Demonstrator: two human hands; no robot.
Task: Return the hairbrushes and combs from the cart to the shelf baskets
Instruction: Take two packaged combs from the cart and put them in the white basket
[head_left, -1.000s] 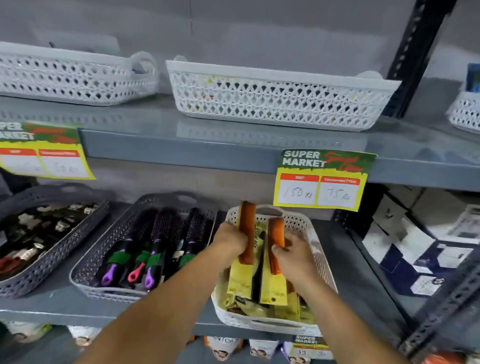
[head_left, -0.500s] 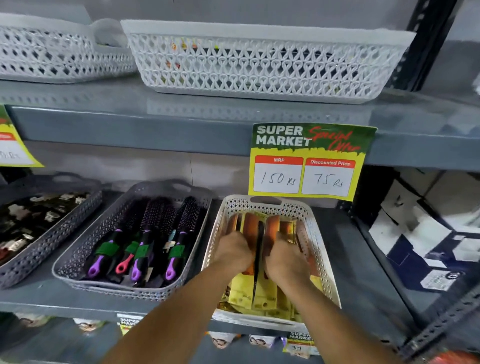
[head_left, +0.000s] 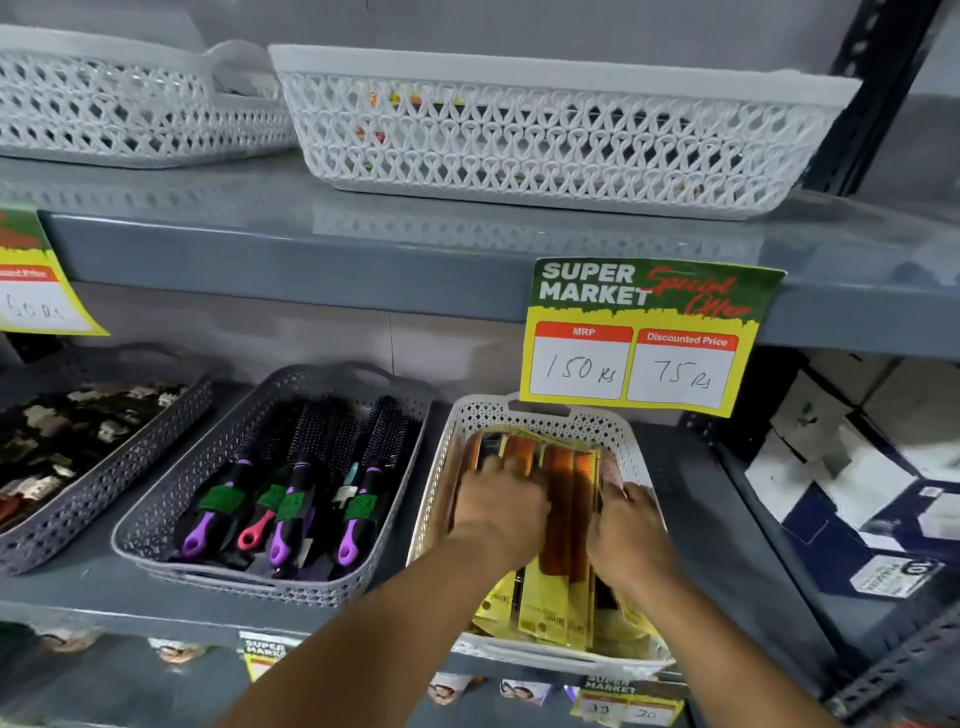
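Both your hands are down in the white basket (head_left: 439, 499) on the middle shelf (head_left: 78, 587). Your left hand (head_left: 498, 512) lies palm-down on the packaged orange combs (head_left: 563, 519), fingers spread flat over them, not clamped on anything. Your right hand (head_left: 631, 535) is at the right side of the pile, fingers curled in against the packs; can't tell if it's actually gripping one. The hands sit a little apart with an orange comb showing between them. Combs are all inside that basket, yellow card ends toward you. Just left, the grey basket (head_left: 156, 519) holds the round hairbrushes (head_left: 363, 467) with purple and pink handles. A price tag (head_left: 644, 338) hangs right above.
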